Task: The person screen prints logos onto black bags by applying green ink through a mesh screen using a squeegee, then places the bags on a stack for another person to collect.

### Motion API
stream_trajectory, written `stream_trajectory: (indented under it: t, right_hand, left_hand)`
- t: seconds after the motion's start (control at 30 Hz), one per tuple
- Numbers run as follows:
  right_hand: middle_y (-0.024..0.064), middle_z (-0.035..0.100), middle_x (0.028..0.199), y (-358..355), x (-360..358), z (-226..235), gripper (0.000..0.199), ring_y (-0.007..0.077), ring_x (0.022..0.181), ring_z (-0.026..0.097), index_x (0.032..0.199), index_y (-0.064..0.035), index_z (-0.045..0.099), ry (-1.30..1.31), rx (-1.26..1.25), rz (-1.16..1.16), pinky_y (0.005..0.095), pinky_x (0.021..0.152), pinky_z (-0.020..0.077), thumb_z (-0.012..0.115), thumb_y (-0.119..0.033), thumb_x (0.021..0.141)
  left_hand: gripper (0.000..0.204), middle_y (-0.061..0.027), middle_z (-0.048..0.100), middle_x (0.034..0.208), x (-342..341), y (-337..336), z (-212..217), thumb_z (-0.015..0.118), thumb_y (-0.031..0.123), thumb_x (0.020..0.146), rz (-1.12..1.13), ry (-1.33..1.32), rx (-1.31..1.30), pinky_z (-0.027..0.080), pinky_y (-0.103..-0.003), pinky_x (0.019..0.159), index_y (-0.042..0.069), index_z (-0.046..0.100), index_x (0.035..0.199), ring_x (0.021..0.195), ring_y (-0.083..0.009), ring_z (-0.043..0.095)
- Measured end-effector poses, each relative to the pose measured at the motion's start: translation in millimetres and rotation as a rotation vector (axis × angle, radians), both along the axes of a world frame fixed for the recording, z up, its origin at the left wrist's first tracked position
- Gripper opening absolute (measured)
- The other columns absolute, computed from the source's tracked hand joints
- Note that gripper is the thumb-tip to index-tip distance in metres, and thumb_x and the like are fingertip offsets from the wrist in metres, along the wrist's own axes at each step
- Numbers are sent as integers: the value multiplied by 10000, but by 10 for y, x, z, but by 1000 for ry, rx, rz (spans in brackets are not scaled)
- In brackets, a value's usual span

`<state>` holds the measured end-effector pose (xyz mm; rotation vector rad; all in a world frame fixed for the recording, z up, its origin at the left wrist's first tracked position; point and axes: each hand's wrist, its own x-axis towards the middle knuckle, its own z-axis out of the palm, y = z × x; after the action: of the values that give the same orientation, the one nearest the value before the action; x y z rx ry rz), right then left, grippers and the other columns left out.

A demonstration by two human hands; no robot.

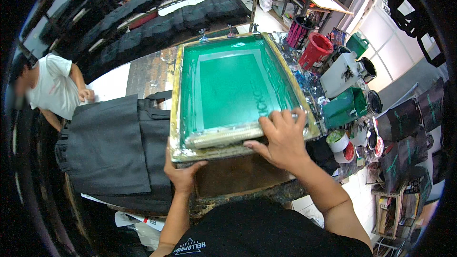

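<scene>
In front of me a screen printing frame (177, 85) is tilted, its near edge raised off the table. Green ink coats its mesh (223, 85), and dark lettering shows faintly near the right side. My left hand (183, 175) grips the near left corner, thumb below the edge and fingers partly hidden along the side. Across the near end of the mesh lies a squeegee (214, 136) with a pale handle. Its right end is in my right hand (284, 138), fingers over the top and thumb along the near side. Beneath the raised edge a brown board (238, 177) shows.
Black fabric bags (107, 145) are piled at left, beside a person in a white shirt (57, 83). On the right stand a red ink bucket (316, 50), a green container (343, 107), a white jug (339, 74) and small paint cups (337, 139). Black cloth covers racks (204, 16) behind.
</scene>
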<state>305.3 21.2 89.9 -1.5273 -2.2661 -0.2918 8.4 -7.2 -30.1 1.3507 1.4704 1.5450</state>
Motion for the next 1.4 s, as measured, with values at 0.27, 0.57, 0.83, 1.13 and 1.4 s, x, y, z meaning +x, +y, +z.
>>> stream_trajectory:
  t: [0.27,0.57,0.83,1.13,1.4]
  right_hand:
    - [121,660,776,999,59,1195,595,306,797,652,847,-78,685,61,397,22,487,861,394,626,-662,947]
    - [168,731,782,1390,85,1581,719,371,835,719,777,-57,716,87,461,33,535,873,466,537,-727,966]
    - [217,777,921,1464,89,1667,776,367,919,757,912,-34,797,94,295,20,569,887,479,472,-735,978]
    - [192,752,828,1376,112,1692,714,371,868,745,889,-54,753,110,286,39,573,924,461,491,-710,992]
    - [196,741,814,1343,37,1710,702,362,851,726,839,-69,752,112,283,13,526,884,435,501,-707,992]
  left_hand:
    - [1045,-216,515,1438,134,921,669,789,338,971,7,181,320,451,-455,1090,0,103,1684,1263,-324,567]
    - [838,-332,579,1205,125,693,-174,728,205,976,19,964,-374,486,-525,993,-19,256,1631,1124,-501,592]
    - [335,-243,690,1223,-236,1222,227,610,18,958,-50,707,149,500,-450,1032,-2,694,1282,1181,-420,648]
    - [372,-67,728,1138,-2139,1435,1628,623,-11,908,-21,513,35,485,-260,955,-33,732,1263,1037,-138,645]
    - [405,-108,748,1224,-4118,1144,1393,576,-18,909,261,326,-83,517,-268,942,-63,715,1286,1049,-166,686]
